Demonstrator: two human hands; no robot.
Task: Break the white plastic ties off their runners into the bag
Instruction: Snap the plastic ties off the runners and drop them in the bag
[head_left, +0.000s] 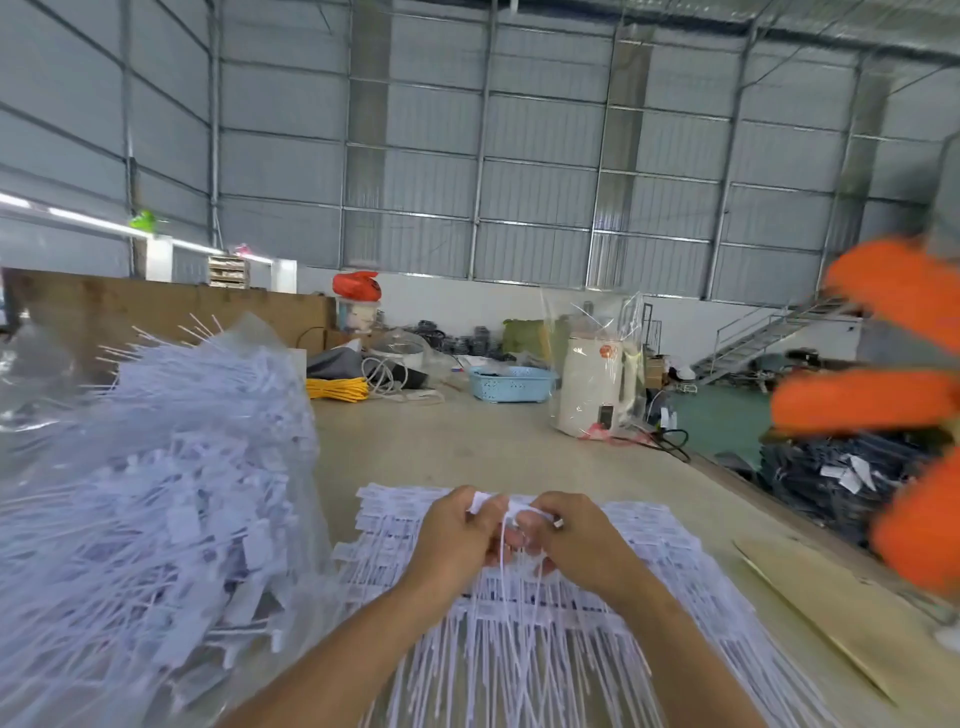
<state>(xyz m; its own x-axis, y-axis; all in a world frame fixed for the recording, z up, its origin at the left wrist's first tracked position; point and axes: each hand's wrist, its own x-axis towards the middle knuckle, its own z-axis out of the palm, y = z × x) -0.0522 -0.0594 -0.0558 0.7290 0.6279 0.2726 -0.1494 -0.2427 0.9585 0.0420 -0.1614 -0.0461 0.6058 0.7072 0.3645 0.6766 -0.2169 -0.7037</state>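
Pinching one white tie (511, 512), both hands (457, 530) hold it in their grip – clear bag (156, 467) beside them heaped with ties

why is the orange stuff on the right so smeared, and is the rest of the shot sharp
Head view: the orange shape at the right edge is motion-blurred; the heap of white plastic ties in the clear bag is softly smeared; both hands, left and right, are fairly sharp; wide-angle distortion bends the grey metal wall.

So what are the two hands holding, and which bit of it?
Both hands hold a small bunch of white ties: the left hand and right hand pinch the tag ends in their fingers, while the thin tails hang down.
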